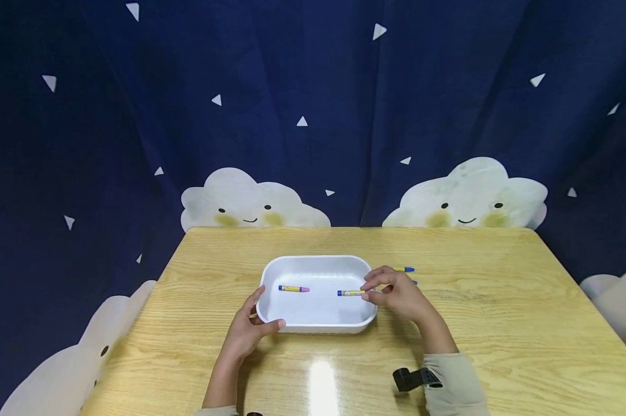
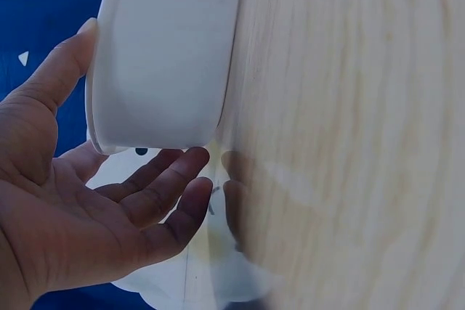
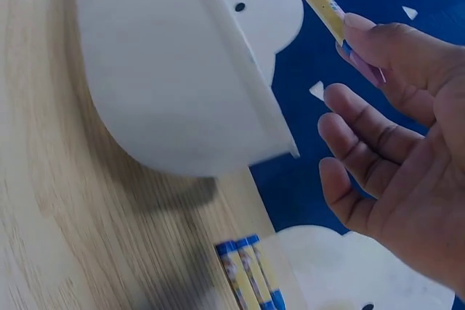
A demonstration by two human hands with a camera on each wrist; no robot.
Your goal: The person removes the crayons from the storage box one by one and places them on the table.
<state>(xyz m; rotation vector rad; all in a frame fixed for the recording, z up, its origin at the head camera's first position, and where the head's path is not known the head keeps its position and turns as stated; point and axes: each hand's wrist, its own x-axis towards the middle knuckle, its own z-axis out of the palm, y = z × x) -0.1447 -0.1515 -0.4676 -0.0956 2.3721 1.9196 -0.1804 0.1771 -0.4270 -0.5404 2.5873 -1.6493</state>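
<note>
A white plastic tray point(image 1: 318, 315) sits on the table. My left hand point(image 1: 244, 330) grips its left end, thumb on the near rim and index finger along the side; in the left wrist view the other fingers hang by the tray wall. Over the tray's right end, my right hand point(image 1: 402, 296) pinches a crayon point(image 3: 320, 3) between thumb and finger, with a yellow wrapper, blue end and pinkish-purple tip. Another crayon point(image 1: 294, 289), yellow with a pink tip, lies inside the tray at the left.
Beyond the right hand, several yellow-and-blue crayons point(image 3: 249, 274) lie side by side on the wooden table point(image 1: 500, 312), partly hidden by that hand in the head view. A dark blue curtain point(image 1: 271, 69) with white clouds and triangles hangs behind the table.
</note>
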